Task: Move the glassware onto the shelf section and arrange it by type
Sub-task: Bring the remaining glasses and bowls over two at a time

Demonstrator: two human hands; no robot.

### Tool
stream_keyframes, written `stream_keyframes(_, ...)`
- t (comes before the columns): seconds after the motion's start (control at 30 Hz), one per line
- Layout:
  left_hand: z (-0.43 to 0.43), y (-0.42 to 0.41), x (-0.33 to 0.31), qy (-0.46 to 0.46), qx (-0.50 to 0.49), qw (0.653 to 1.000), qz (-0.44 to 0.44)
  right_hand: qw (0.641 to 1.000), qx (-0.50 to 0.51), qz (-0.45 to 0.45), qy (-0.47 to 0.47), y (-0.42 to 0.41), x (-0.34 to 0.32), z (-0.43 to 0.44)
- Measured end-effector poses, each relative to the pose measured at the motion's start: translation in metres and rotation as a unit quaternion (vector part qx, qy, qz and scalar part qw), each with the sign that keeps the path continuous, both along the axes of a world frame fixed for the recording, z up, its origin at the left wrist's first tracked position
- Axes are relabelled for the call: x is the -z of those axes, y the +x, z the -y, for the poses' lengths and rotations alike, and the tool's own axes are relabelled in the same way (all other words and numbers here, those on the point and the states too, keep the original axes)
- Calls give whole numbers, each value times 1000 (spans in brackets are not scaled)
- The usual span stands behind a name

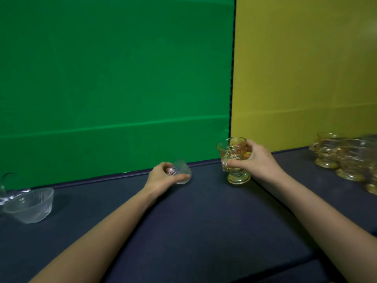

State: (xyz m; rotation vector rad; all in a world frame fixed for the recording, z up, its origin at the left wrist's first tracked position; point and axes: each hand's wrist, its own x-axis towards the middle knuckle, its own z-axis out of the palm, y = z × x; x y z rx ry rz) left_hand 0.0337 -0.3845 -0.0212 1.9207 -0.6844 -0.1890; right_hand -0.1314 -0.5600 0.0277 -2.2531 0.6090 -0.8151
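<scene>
My left hand (163,177) grips a small clear glass bowl (182,170), tilted and held just above the dark blue shelf surface (204,217). My right hand (255,160) is wrapped around an amber footed glass cup (234,158); its foot is at or just above the surface near the back edge. A larger clear glass bowl (30,204) stands at the far left. Several amber footed cups (342,156) are grouped at the far right.
A green panel (114,78) and a yellow panel (306,68) form the back wall, meeting at a dark seam. Part of a clear handled glass piece (6,183) shows at the left edge behind the large bowl.
</scene>
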Motion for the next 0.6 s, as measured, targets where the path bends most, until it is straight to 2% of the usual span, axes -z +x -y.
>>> stream_keyframes(0.23,3,-31,-22,-66,21,991,110,991,49,93,88,-55,16,-14)
stream_keyframes(0.6,51,-169,-60,-163,184,965,92,978,94,160,93,-184,10,9)
